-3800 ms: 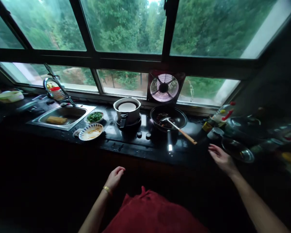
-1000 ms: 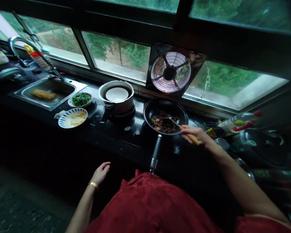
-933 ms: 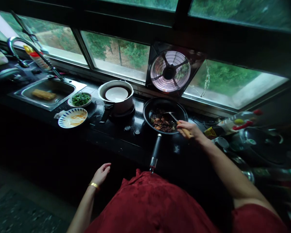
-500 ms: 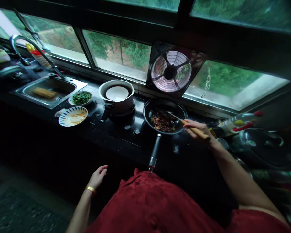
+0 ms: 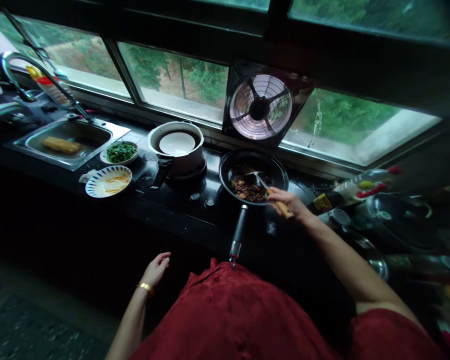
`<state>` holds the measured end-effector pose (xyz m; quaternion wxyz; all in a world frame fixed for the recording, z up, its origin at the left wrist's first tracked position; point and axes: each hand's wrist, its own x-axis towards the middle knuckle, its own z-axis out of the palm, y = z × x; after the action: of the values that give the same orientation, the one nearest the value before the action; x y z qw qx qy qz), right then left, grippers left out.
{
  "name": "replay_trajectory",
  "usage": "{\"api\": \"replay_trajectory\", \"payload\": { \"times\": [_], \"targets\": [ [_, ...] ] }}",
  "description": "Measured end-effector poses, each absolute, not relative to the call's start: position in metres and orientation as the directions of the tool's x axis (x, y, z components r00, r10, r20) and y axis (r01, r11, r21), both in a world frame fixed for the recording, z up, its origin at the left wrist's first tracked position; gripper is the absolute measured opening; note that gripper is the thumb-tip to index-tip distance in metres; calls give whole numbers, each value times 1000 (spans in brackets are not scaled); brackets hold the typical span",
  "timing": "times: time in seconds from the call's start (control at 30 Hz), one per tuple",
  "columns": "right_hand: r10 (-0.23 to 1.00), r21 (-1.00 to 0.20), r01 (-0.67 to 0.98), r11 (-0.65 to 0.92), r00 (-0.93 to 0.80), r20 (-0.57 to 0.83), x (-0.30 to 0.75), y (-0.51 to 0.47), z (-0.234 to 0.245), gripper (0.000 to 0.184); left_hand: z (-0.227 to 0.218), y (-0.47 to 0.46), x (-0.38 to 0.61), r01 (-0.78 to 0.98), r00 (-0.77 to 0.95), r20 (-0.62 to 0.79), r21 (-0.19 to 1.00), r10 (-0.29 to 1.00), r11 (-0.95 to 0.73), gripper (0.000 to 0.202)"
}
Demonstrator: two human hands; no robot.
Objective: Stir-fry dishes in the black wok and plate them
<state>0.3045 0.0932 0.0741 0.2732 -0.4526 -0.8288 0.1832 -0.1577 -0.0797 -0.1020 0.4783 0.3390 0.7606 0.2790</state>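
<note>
My right hand (image 5: 293,201) is closed around the wooden handle of a spatula (image 5: 262,182). The spatula's metal end reaches into a dark frying pan (image 5: 283,176), among browned, chopped food (image 5: 245,190). The pan sits on the black stove, its handle (image 5: 239,232) pointing toward my red shirt. My left hand (image 5: 156,268), with a gold bracelet at the wrist, hangs in front of the counter, loosely bent and holding nothing. Left of the pan stands a pot (image 5: 187,162) with a white bowl (image 5: 177,143) inside.
A plate of greens (image 5: 121,152) and a sauce-smeared striped plate (image 5: 108,182) lie between stove and sink (image 5: 69,162). A faucet (image 5: 41,57) arches over the sink. Bottles (image 5: 363,184) and jars crowd the right side. An exhaust fan (image 5: 260,107) is set in the window behind the pan.
My right hand has moved left and nearer to me with the spatula, whose shaft now stands steeper in the pan. My left hand has barely moved. The view has shifted slightly.
</note>
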Motion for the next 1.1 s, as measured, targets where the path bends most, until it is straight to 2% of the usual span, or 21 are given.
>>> {"api": "replay_trajectory", "payload": {
  "times": [0.13, 0.27, 0.47, 0.73, 0.87, 1.0, 1.1],
  "targets": [
    [865, -617, 627, 476, -459, 202, 298, 92, 67, 16, -102, -86, -161, 241, -326, -554, 734, 766, 635, 56],
    [856, -600, 620, 506, -450, 257, 294, 98, 67, 13, -101, -88, -166, 226, -348, -551, 736, 759, 638, 53],
    [860, -552, 663, 506, -337, 383, 313, 104, 92, 16, -102, -89, -173, 222, -341, -544, 746, 767, 628, 52],
    [891, -604, 656, 452, -298, 343, 292, 104, 89, 15, -103, -78, -172, 249, -318, -562, 727, 763, 640, 54],
    [857, -598, 619, 510, -423, 293, 287, 97, 90, 14, -102, -71, -169, 260, -283, -562, 735, 777, 626, 54],
    [869, -593, 637, 493, -387, 308, 290, 85, 99, 15, -103, -70, -170, 249, -280, -576, 729, 768, 637, 53],
    [816, -547, 617, 566, -515, 264, 288, 79, 100, 16, -103, -69, -174, 230, -281, -575, 737, 769, 635, 53]
  ]
}}
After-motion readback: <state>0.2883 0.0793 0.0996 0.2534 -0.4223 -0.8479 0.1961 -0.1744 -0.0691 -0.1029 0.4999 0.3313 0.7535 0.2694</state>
